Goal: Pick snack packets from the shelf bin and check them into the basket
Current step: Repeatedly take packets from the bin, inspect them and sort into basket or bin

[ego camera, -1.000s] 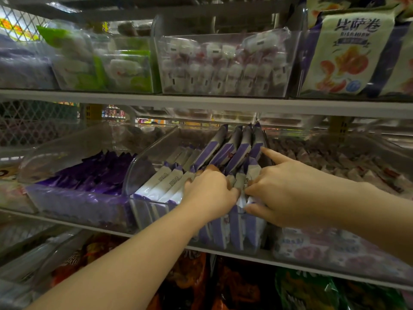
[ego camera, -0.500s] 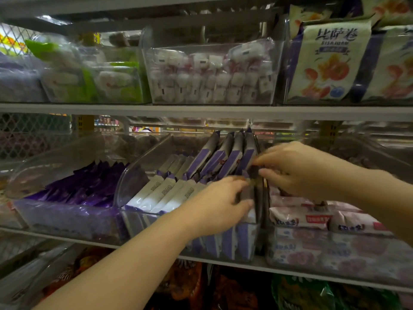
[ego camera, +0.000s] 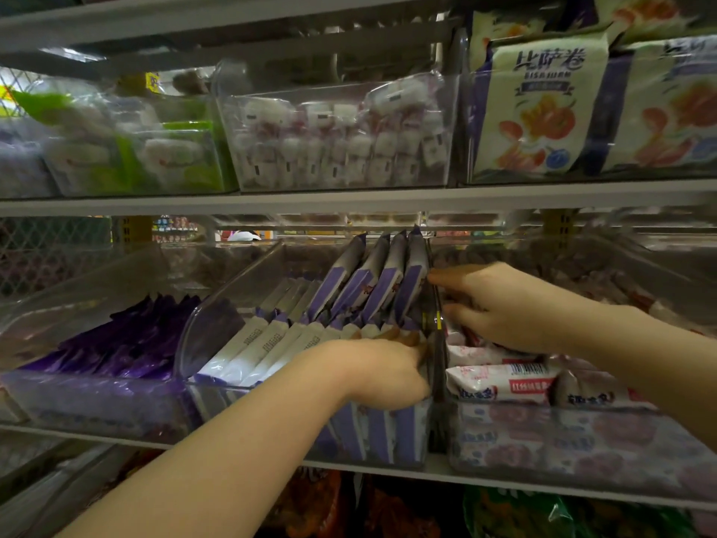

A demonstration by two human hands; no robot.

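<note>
In the clear plastic shelf bin (ego camera: 217, 324), glossy purple-and-white snack packets (ego camera: 372, 281) stand tilted in rows. The left hand (ego camera: 372, 370) curls among them, fingertips buried, grip unclear. The right hand (ego camera: 500, 304), blurred, fingers loosely spread, touches the rightmost packet's edge.

Left hand (ego camera: 382, 372) curled palm-down, right hand (ego camera: 500, 306) fingers extended leftward.

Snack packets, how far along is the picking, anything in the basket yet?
No basket is in view, so nothing shows as checked in. Both hands are at the clear middle bin: the left hand digs into the purple-and-white packets, the right hand reaches at the upright ones. No packet is clearly lifted out. Picking and checking in remain.
</note>
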